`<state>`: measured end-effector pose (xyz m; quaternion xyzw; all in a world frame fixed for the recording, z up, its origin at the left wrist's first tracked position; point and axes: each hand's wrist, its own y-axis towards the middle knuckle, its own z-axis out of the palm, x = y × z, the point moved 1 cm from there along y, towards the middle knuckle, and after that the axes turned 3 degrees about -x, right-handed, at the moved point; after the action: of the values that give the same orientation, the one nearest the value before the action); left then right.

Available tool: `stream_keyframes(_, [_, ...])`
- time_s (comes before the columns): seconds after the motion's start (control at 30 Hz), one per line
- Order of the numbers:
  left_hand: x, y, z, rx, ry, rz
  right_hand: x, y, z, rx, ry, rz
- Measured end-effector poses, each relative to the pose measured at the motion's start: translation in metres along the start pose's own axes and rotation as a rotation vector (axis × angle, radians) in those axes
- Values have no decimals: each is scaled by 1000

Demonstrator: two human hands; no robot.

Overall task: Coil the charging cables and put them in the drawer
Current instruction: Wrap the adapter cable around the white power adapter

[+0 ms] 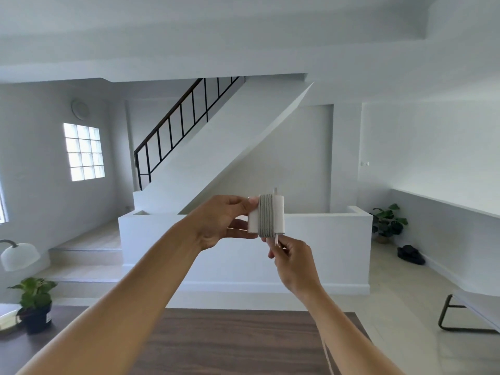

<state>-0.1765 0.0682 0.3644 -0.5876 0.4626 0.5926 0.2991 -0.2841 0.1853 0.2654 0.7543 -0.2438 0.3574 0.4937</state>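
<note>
I hold a white charger block (278, 212) up in front of me, well above the table. A grey cable (265, 215) is wound round its middle in several tight turns. My left hand (216, 220) grips the block's left end between thumb and fingers. Just below the block, my right hand (290, 259) pinches the cable's loose end with its white plug (276, 239). No drawer is in view.
A dark wooden table (230, 345) lies below my arms. On its left stand a small potted plant (35, 304) and a white lamp (19, 255). A bench (473, 312) is at the right. Stairs and a low white wall (243, 253) are ahead.
</note>
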Motion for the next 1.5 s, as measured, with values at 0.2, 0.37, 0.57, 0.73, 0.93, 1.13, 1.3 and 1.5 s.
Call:
stream_keyframes(0.2, [14, -13, -9, 94, 439, 46, 6, 28, -31, 134, -188, -80])
stream_keyframes(0.37, [23, -12, -13, 91, 637, 38, 34, 35, -39, 279, -347, -152])
stream_keyframes(0.57, [27, -8, -17, -37, 707, 71, 55, 22, -39, 229, -421, -199])
stream_keyframes(0.73, [26, -6, -15, -114, 746, 127, 62, 7, -24, 142, -473, -309])
stream_keyframes(0.93, [32, -7, -20, -185, 844, 169, 54, 4, -19, 104, -413, -267])
stream_keyframes(1.13, [36, -3, -29, -307, 720, 132, 51, -16, -9, 43, -373, -262])
stream_keyframes(1.3, [38, -3, -28, -177, 189, -175, 36, -49, 18, -54, -284, -260])
stream_keyframes(1.5, [58, -5, -34, -113, -86, -245, 23, -58, 32, -103, -196, -228])
